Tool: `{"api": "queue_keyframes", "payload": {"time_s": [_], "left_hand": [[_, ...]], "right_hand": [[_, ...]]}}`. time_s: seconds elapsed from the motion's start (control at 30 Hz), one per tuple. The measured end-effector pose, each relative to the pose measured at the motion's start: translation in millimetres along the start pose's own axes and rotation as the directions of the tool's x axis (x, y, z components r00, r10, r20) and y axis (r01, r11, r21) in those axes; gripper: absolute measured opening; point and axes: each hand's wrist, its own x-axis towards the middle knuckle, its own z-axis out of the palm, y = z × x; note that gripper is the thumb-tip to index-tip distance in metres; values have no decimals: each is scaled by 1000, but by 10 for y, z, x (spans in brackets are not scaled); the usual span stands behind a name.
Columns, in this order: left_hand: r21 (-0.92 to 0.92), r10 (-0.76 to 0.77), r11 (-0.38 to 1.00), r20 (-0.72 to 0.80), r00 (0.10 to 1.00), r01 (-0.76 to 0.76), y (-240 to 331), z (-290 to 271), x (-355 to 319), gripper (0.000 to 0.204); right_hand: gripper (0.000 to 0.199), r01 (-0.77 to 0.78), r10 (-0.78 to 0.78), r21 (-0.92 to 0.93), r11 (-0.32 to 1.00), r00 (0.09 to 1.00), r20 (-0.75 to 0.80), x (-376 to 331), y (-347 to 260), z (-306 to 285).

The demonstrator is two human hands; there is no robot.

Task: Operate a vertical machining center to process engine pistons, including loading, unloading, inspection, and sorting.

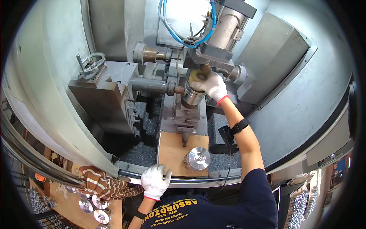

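Note:
My right hand [212,86], in a white glove with a red cuff, reaches into the machine. Its fingers close at the side of a yellowish round disc [197,76] with a dark centre, blurred and partly covered. Directly below stands a silver metal piston [193,97] with grooves, held in the fixture beside a horizontal shaft [152,86]. Another shiny piston [198,158] sits on a wooden board [171,149] nearer to me. My left hand [155,181], gloved too, rests with fingers extended on the machine's front edge, left of the board; it holds nothing visible.
A press cylinder [228,30] with blue hoses [212,30] hangs above my right hand. To the left stands a block with a handwheel [92,65]. A black cable [230,164] drops from my right forearm. More pistons [101,215] lie on a table at lower left, by a brown striped cloth [103,183].

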Motion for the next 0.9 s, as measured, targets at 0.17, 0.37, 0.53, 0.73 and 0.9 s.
{"api": "queue_keyframes", "payload": {"time_s": [0.17, 0.37, 0.53, 0.73, 0.9], "left_hand": [[38, -58, 998, 96, 994, 54, 15, -14, -33, 27], [36, -19, 999, 95, 995, 15, 19, 69, -36, 29], [-10, 33, 999, 18, 999, -33, 8, 159, -118, 34], [-286, -58, 952, 191, 980, 112, -166, 238, -123, 38], [-70, 36, 997, 284, 958, -16, 430, 215, 205, 63]], "right_hand": [[86, -29, 30, -21, 999, 997, 70, -47, 72, -49], [69, 48, -46, 14, 999, 990, -134, -1313, 184, -579], [52, -247, 240, -45, 968, 854, 463, -3239, 518, -919], [45, -460, 345, -371, 807, 876, -337, -4928, 2297, -1745], [24, -112, 487, 488, 865, -40, -872, -4607, 2467, -3600]]}}
